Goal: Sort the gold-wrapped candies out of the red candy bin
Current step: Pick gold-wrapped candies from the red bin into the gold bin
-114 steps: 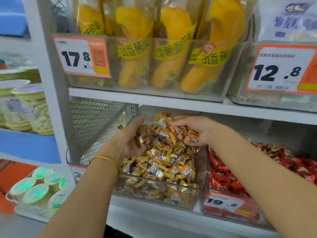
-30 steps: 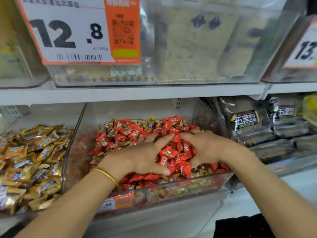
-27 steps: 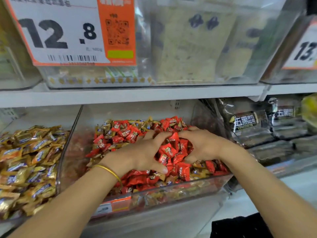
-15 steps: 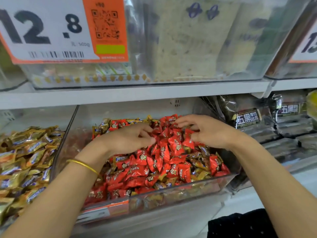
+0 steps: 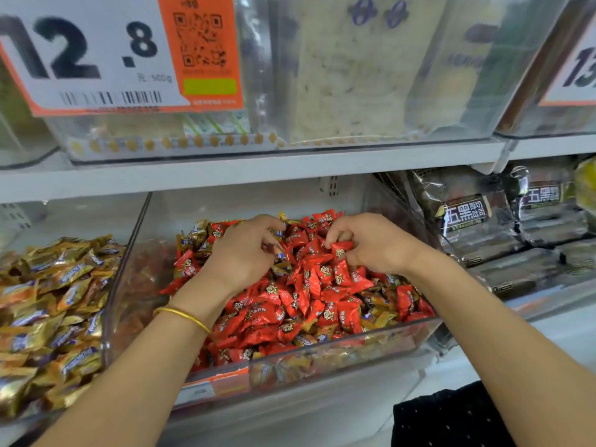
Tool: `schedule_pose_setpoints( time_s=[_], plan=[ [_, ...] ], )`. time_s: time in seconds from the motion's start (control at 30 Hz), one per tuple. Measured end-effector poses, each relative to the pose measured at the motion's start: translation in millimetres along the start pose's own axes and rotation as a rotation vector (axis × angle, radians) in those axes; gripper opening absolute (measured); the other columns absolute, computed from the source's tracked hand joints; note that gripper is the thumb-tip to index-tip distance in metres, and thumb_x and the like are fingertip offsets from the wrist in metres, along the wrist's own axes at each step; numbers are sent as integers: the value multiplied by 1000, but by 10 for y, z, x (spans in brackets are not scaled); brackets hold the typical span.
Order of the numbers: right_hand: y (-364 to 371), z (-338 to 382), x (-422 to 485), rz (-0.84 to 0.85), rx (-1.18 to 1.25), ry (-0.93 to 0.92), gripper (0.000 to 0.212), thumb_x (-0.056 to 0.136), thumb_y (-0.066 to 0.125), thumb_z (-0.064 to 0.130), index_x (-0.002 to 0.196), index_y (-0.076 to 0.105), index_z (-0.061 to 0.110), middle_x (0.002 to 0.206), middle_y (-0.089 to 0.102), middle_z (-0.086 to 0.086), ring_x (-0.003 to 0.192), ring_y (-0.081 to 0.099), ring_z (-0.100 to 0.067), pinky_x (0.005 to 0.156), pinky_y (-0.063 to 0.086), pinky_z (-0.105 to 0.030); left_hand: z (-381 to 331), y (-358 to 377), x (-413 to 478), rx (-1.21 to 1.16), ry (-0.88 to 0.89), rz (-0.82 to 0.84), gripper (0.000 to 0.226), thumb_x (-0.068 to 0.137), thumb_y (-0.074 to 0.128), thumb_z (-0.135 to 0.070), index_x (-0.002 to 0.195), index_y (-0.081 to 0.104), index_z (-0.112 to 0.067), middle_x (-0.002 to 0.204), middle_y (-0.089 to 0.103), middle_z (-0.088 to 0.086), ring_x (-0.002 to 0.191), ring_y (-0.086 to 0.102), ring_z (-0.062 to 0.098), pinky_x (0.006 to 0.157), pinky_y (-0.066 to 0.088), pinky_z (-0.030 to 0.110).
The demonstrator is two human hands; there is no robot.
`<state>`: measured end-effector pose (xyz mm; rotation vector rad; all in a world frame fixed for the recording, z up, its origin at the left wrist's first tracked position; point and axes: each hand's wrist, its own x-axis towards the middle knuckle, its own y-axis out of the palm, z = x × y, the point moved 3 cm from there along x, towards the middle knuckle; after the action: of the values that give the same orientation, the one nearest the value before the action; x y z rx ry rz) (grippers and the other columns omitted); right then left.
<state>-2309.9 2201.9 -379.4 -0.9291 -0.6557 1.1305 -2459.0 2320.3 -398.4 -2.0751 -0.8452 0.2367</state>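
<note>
Red candies (image 5: 322,285), centre: red wrappers, white round print. Gold-wrapped candies (image 5: 54,301), 9 o'clock: gold foil, blue-white labels. Price tag (image 5: 96,53), 11 o'clock: white, black digits, orange border, green bar. Bracelet (image 5: 183,316): gold. Snack packs (image 5: 467,214), 3 o'clock: black, white characters.

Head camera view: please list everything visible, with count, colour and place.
Red candies: many, red, middle clear bin.
Gold candies: several, gold, mixed among the red ones.
Clear bin: one, transparent, centre.
Gold candy pile: one, gold, left of that bin.
Dark packets: several, black, right of that bin.
Price tags: two, white and orange, top of view.
Bracelet: one, gold, left wrist.
Left hand: one, bare, fingers curled among the candies.
Right hand: one, bare, fingers curled among the candies.
</note>
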Motion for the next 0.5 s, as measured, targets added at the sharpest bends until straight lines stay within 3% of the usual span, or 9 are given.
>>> schedule_pose_setpoints(
  time_s=[0.07, 0.13, 0.23, 0.37, 0.43, 0.5],
  plan=[
    [-27, 32, 26, -134, 75, -11, 28, 82, 66, -2, 106, 64, 13, 91, 51, 14, 75, 52, 6, 68, 41, -13, -21, -56, -38, -131, -17, -29, 35, 87, 61, -7, 118, 56, -23, 89, 63, -9, 101, 57, 13, 89, 40, 26],
    [-58, 59, 53, -228, 215, -13, 39, 81, 69, 2, 117, 61, 13, 88, 54, 10, 69, 50, 6, 65, 41, -7, -32, -102, -63, -214, -23, -57, 30, 87, 62, -9, 112, 58, -24, 88, 64, -6, 96, 59, 13, 87, 41, 27],
    [-93, 34, 57, -250, 350, 26, 56, 81, 70, 5, 132, 51, 19, 98, 63, -1, 83, 62, -9, 77, 49, -14, -60, -134, -71, -312, -2, -71, 24, 88, 59, -6, 97, 57, -28, 91, 66, 0, 91, 65, 14, 93, 47, 35],
    [-144, -46, 2, -278, 436, 90, 40, 86, 64, 2, 124, 56, 12, 96, 67, -7, 88, 63, -14, 61, 49, -8, -105, -82, -92, -340, -35, 70, 23, 92, 49, -1, 92, 52, -24, 98, 64, 6, 87, 65, 17, 85, 51, 38],
    [-131, -60, -5, -239, 559, 124, 29, 91, 52, -4, 117, 58, 8, 90, 68, -10, 80, 62, -14, 56, 48, -11, -94, -37, -88, -228, -31, 114, 19, 92, 49, -5, 92, 49, -23, 90, 60, 6, 76, 58, 20, 72, 49, 34],
    [-120, -72, 7, -235, 583, 161, 28, 93, 42, -6, 108, 60, 9, 79, 66, -7, 70, 57, -13, 55, 44, -13, -77, 4, -88, -91, -22, 133, 16, 92, 49, -7, 90, 47, -23, 78, 49, 2, 58, 44, 16, 52, 36, 23]
  ],
)
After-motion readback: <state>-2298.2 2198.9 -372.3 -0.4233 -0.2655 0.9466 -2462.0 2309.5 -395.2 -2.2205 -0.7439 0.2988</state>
